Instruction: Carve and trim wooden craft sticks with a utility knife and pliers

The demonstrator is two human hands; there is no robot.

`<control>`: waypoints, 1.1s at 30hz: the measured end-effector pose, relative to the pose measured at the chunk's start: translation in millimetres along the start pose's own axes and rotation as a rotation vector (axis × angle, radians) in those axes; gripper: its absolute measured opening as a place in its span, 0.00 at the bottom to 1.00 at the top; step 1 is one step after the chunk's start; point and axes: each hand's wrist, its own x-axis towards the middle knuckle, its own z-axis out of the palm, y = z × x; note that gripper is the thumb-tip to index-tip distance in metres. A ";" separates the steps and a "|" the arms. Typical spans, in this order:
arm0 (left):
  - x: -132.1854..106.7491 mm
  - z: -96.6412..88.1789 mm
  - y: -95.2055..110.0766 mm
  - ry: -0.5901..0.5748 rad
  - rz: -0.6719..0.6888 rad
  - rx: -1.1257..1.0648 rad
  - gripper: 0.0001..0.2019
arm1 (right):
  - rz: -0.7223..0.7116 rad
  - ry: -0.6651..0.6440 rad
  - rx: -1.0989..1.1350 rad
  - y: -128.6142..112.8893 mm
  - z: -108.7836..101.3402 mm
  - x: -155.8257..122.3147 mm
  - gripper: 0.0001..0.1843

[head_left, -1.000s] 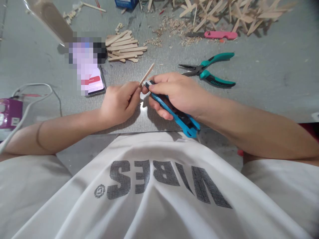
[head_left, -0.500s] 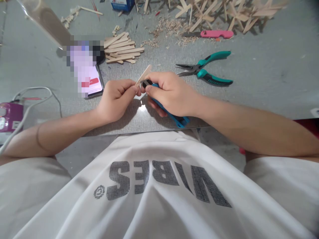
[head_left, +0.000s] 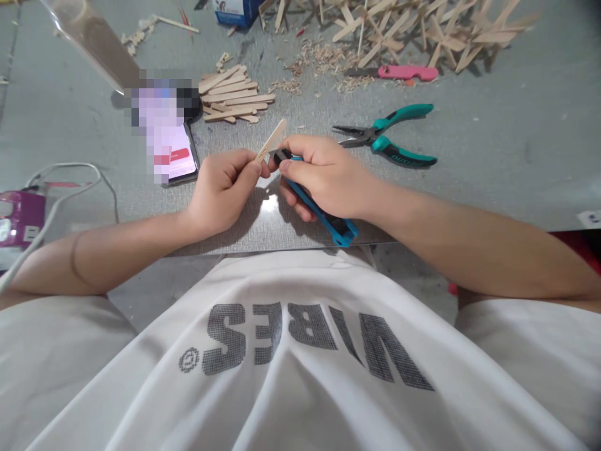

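Note:
My left hand [head_left: 224, 188] is closed in a pinch on a wooden craft stick [head_left: 273, 138], which points up and to the right. My right hand [head_left: 323, 175] is wrapped round a blue utility knife [head_left: 328, 219]. The knife's front end sits against the stick just beyond my left fingertips. Both hands rest on the grey table [head_left: 493, 144] near its front edge.
A stack of craft sticks [head_left: 235, 100] lies behind my hands, next to a phone [head_left: 176, 153]. Teal pliers [head_left: 389, 134] lie to the right, a pink knife [head_left: 406, 72] and wood shavings [head_left: 319, 59] farther back. Assembled stick pieces [head_left: 422, 28] fill the far right. A purple device [head_left: 19, 216] with a white cable sits at left.
My right hand has drawn the knife slightly back toward me and its rear end has risen; the stick's angle in my left hand has shifted a little.

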 end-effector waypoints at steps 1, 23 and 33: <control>-0.7 0.3 -0.7 0.012 0.009 0.014 0.14 | -0.003 -0.008 0.012 0.5 -0.4 0.5 0.07; -5.3 1.1 -2.4 -0.017 0.038 0.172 0.16 | 0.059 0.017 0.009 -6.2 2.9 -2.5 0.06; -5.6 1.1 -8.7 -0.107 0.151 0.315 0.17 | 0.196 0.069 0.064 -12.3 12.2 -3.9 0.10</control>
